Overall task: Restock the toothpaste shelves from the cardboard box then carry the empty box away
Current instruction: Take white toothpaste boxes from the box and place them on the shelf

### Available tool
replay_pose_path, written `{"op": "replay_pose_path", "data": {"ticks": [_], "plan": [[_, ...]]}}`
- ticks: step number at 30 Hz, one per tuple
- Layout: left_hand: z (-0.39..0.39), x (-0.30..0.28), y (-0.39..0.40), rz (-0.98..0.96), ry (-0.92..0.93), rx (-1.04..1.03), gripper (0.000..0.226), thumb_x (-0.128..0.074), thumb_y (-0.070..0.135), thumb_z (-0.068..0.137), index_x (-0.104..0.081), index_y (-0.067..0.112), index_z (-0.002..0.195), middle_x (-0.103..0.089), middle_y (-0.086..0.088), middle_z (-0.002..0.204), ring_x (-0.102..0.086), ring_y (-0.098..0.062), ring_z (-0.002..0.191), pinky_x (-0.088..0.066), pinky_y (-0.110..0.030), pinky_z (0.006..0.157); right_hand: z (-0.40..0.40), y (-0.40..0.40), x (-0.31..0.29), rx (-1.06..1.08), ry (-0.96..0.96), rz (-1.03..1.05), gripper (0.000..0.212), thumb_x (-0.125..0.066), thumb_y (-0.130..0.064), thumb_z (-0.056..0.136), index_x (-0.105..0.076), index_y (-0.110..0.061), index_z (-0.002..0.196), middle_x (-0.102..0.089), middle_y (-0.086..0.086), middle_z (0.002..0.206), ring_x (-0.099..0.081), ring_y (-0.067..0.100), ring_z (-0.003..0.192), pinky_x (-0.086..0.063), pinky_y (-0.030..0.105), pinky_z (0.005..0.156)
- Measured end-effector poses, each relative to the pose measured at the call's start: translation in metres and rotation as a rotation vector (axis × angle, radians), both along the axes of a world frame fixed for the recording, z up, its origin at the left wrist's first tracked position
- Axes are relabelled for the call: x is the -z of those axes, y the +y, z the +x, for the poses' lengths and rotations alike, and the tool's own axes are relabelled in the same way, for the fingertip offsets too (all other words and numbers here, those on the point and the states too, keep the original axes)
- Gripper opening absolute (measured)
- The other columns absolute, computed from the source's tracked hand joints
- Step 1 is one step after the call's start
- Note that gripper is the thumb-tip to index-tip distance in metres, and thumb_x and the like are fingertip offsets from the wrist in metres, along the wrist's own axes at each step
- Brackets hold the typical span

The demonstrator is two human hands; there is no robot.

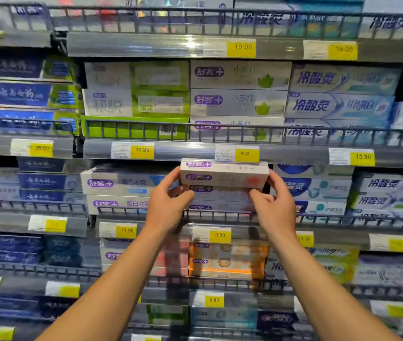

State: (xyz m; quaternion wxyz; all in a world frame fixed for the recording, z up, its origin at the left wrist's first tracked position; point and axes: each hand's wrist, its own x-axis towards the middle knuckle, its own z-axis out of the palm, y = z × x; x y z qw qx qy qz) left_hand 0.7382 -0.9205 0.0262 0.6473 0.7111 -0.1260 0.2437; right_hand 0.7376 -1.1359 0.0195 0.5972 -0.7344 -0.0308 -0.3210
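Step in hand: the person puts toothpaste cartons (223, 173) into the slot of the third shelf from the top, under the yellow price tag 8.00 (246, 154).
Left hand: the left hand (168, 201) grasps the left end of the held cartons, thumb below and fingers on the end face.
Right hand: the right hand (275, 201) grasps the right end in the same way, thumb under the bottom edge.
Place of the cartons: they are at about 12 o'clock from the hands, in front of the slot and just above the cartons already stacked there (220, 199); they seem to touch the top one, but this is not sure.
How to do it well: it is better to keep the pair level and the purple logo to the front, to lift it over the wire shelf rail (220, 214), and then to push it straight back so that it lies square on the stack. The gap under the price strip looks narrow, so the pair should probably go in flat, not tilted.
Count, held cartons: two, one on the other.
Count, cartons below in the same slot: two fronts are visible; more behind cannot be told.
Count, hands: two, both busy.
Count, readable price tags: nine; some others are too blurred.
Cardboard box: not in view, so how full it is cannot be told.
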Motion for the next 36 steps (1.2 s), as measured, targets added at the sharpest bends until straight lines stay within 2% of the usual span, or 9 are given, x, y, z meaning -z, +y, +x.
{"op": "replay_pose_path", "data": {"ticks": [3,5,7,12,15,19,24,31,36], "plan": [[0.004,-0.002,-0.001,0.041,0.025,0.028,0.063,-0.065,0.002,0.085,-0.052,0.036,0.136,-0.071,0.007,0.104,-0.065,-0.017,0.093,-0.055,-0.041,0.089,0.001,0.000,-0.005,-0.018,-0.003,-0.029,0.050,-0.059,-0.012,0.089,-0.050,-0.036,0.132,-0.063,-0.016,0.110,-0.066,-0.001,0.064,-0.049,0.012,0.054],[0.005,-0.006,-0.002,0.069,0.020,0.026,0.063,-0.065,0.003,0.085,-0.053,0.049,0.125,-0.069,0.010,0.108,-0.066,-0.017,0.094,-0.055,-0.040,0.088,0.005,0.000,-0.006,-0.039,0.013,-0.051,0.053,-0.059,-0.018,0.086,-0.049,-0.043,0.132,-0.059,-0.010,0.123,-0.069,0.008,0.077,-0.056,0.023,0.064],[0.005,-0.010,-0.002,0.092,0.006,0.024,0.067,-0.065,0.003,0.085,-0.050,0.063,0.109,-0.066,0.009,0.113,-0.065,-0.013,0.095,-0.056,-0.040,0.087,0.008,-0.002,-0.007,-0.063,0.028,-0.062,0.052,-0.059,-0.021,0.082,-0.051,-0.049,0.125,-0.058,-0.010,0.123,-0.068,0.018,0.093,-0.060,0.035,0.074],[0.011,-0.017,-0.002,0.136,0.025,0.021,0.066,-0.068,0.016,0.081,-0.048,0.078,0.092,-0.058,0.005,0.123,-0.062,-0.015,0.099,-0.053,-0.047,0.090,0.008,-0.003,-0.017,-0.104,0.061,-0.054,0.053,-0.061,-0.017,0.080,-0.049,-0.053,0.117,-0.054,-0.022,0.120,-0.061,0.016,0.109,-0.058,0.038,0.083],[0.013,-0.017,-0.003,0.171,0.033,0.030,0.069,-0.068,0.014,0.084,-0.045,0.079,0.091,-0.054,0.008,0.125,-0.060,-0.014,0.104,-0.052,-0.048,0.094,0.005,-0.002,-0.020,-0.102,0.095,-0.079,0.065,-0.063,-0.015,0.082,-0.041,-0.041,0.138,-0.054,-0.017,0.123,-0.062,0.010,0.104,-0.059,0.034,0.079],[0.016,-0.010,0.000,0.270,0.055,-0.013,0.078,-0.069,0.023,0.082,-0.032,0.041,0.148,-0.048,0.008,0.140,-0.063,-0.014,0.100,-0.053,-0.044,0.092,0.004,-0.003,-0.018,-0.084,0.102,-0.069,0.067,-0.064,-0.008,0.085,-0.034,-0.028,0.143,-0.052,-0.020,0.114,-0.065,-0.001,0.080,-0.059,0.037,0.081],[0.018,-0.014,0.003,0.404,0.041,-0.103,0.076,-0.069,0.021,0.085,-0.031,0.019,0.150,-0.038,0.005,0.133,-0.053,-0.006,0.089,-0.049,-0.034,0.091,0.006,0.000,-0.015,0.015,0.073,-0.114,0.061,-0.065,-0.020,0.080,-0.043,-0.031,0.136,-0.055,-0.012,0.122,-0.062,0.017,0.104,-0.056,0.042,0.087],[0.022,-0.018,0.004,0.462,0.089,-0.101,0.082,-0.069,0.026,0.084,-0.026,0.018,0.153,-0.032,-0.001,0.143,-0.049,-0.026,0.119,-0.046,-0.046,0.101,0.006,0.002,-0.011,0.056,0.071,-0.153,0.066,-0.064,-0.016,0.084,-0.037,-0.026,0.144,-0.043,-0.006,0.140,-0.043,0.008,0.115,-0.042,0.031,0.093],[0.023,-0.021,0.005,0.478,0.102,-0.085,0.081,-0.069,0.024,0.085,-0.024,0.018,0.153,-0.028,-0.004,0.150,-0.044,-0.024,0.127,-0.042,-0.044,0.106,0.004,0.002,-0.012,0.051,0.101,-0.183,0.072,-0.064,-0.022,0.085,-0.031,-0.027,0.148,-0.039,-0.004,0.148,-0.041,0.017,0.131,-0.041,0.042,0.105]]}}
